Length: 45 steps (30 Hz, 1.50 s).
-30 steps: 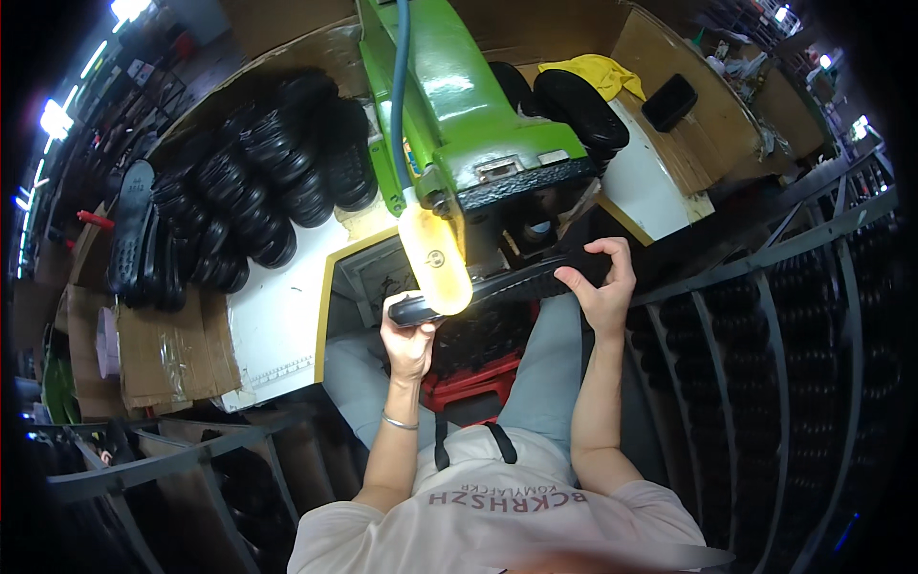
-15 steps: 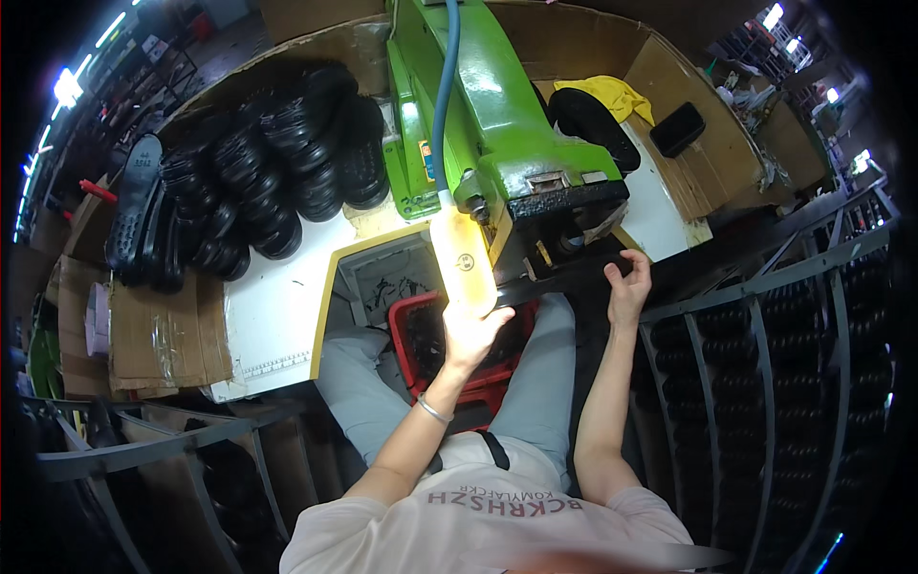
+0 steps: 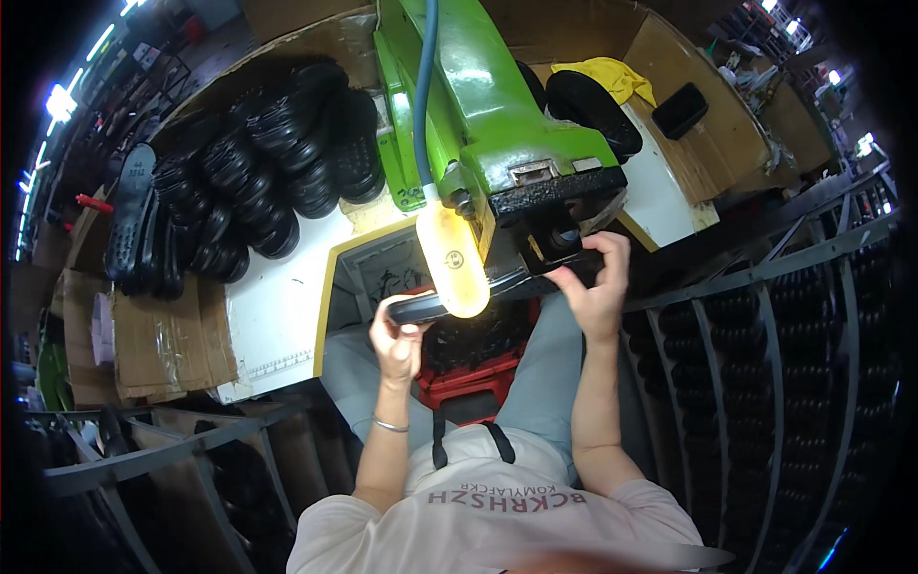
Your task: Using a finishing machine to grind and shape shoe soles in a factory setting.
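Note:
A black shoe sole (image 3: 415, 309) is held sideways beneath the green machine's head (image 3: 559, 196), its middle covered by a glowing yellow lamp (image 3: 453, 268). My left hand (image 3: 397, 342) grips the sole's left end, thumb below and fingers round the edge. At the other end, by the machine's dark working part (image 3: 555, 244), my right hand (image 3: 601, 287) is closed with thumb and fingers curved round the sole's edge. The machine partly hides that end.
Stacks of black soles (image 3: 277, 143) stand on the white table (image 3: 277, 306) at left. A red crate (image 3: 469, 387) sits between my knees. Right of the machine lie a yellow cloth (image 3: 612, 77) and a black box-like object (image 3: 680, 111). Racks (image 3: 765, 383) flank me.
My left hand has moved left from beneath the lamp and now shows the sole in its grip. My right hand has come in toward the machine and closed on the sole's other end.

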### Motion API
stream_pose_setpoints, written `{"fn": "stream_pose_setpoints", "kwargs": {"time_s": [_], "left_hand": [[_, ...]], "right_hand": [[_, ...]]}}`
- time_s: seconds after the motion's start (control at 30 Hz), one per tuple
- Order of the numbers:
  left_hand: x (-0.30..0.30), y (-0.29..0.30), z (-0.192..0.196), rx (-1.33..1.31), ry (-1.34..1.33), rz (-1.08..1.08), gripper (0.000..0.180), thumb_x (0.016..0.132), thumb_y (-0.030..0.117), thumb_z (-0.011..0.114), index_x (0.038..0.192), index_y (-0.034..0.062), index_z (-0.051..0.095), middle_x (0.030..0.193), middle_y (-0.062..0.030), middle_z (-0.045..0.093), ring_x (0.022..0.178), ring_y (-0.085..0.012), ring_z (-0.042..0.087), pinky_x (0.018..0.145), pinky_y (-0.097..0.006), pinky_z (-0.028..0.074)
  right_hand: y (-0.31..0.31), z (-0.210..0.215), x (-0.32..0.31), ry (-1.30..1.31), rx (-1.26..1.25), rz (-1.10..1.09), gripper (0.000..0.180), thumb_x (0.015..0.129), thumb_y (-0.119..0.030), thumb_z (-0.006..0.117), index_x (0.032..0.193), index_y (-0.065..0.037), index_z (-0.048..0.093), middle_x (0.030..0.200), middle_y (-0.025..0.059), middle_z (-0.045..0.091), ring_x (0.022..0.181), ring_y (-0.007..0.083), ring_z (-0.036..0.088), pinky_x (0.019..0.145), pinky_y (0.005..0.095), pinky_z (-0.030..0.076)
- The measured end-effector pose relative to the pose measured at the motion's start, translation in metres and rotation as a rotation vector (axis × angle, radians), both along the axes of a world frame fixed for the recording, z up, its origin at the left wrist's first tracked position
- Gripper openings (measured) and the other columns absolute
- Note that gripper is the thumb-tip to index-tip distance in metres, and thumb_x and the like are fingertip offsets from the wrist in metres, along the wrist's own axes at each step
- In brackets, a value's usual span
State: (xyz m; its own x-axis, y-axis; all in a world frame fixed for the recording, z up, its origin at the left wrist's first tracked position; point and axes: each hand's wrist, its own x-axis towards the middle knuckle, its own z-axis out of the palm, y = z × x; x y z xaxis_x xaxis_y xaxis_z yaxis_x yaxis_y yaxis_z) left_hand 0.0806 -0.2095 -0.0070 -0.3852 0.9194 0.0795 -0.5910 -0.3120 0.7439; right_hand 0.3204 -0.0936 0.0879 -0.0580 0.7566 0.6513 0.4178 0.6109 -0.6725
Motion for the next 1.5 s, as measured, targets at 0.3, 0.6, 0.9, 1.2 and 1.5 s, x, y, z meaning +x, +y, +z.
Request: {"fn": "stream_pose_setpoints", "kwargs": {"time_s": [0.3,0.6,0.9,1.2,1.5], "left_hand": [[-0.035,-0.043,0.018,-0.062,0.457,0.136,0.040,0.079,0.013,0.078,0.105,0.0013,0.050,0.096,-0.0049,0.051,0.090,-0.0167,0.057,0.085,-0.032,0.049],[0.049,-0.008,0.051,0.109,1.112,-0.081,0.059,0.068,-0.004,0.071,0.124,-0.0021,0.053,0.093,-0.0127,0.065,0.086,-0.0297,0.064,0.089,-0.042,0.047],[0.012,0.005,0.016,0.085,1.226,0.267,0.031,0.063,-0.002,0.077,0.092,0.0033,0.066,0.090,-0.0109,0.065,0.084,-0.0289,0.061,0.076,-0.037,0.050],[0.015,0.011,0.038,0.128,1.251,0.391,0.035,0.058,-0.001,0.082,0.088,0.0014,0.064,0.085,-0.0106,0.063,0.083,-0.0293,0.059,0.075,-0.040,0.047],[0.045,0.038,0.042,0.100,1.099,0.450,0.051,0.064,0.013,0.089,0.099,-0.0023,0.056,0.083,-0.0113,0.055,0.073,-0.0259,0.058,0.064,-0.035,0.050]], "right_hand": [[-0.042,-0.057,-0.030,-0.175,-0.195,0.219,0.057,0.062,-0.017,0.084,0.113,-0.006,0.062,0.123,0.0120,0.054,0.117,0.0320,0.048,0.097,0.0392,0.039],[-0.066,-0.040,0.001,0.434,-0.387,0.697,0.043,0.059,-0.012,0.088,0.093,-0.006,0.062,0.092,0.0041,0.063,0.085,0.0193,0.060,0.095,0.0428,0.045],[-0.042,-0.066,0.059,1.077,-0.440,0.720,0.046,0.058,-0.004,0.085,0.095,-0.006,0.058,0.088,0.0033,0.055,0.106,0.0253,0.056,0.106,0.0483,0.040],[-0.029,-0.063,0.066,0.791,-0.437,0.528,0.053,0.075,-0.015,0.081,0.118,-0.001,0.054,0.112,0.0122,0.060,0.113,0.0247,0.055,0.102,0.0381,0.042],[0.012,-0.086,0.078,0.917,-0.487,0.528,0.052,0.085,-0.014,0.072,0.128,0.001,0.047,0.116,0.0105,0.057,0.115,0.0240,0.055,0.104,0.0382,0.040]]}}
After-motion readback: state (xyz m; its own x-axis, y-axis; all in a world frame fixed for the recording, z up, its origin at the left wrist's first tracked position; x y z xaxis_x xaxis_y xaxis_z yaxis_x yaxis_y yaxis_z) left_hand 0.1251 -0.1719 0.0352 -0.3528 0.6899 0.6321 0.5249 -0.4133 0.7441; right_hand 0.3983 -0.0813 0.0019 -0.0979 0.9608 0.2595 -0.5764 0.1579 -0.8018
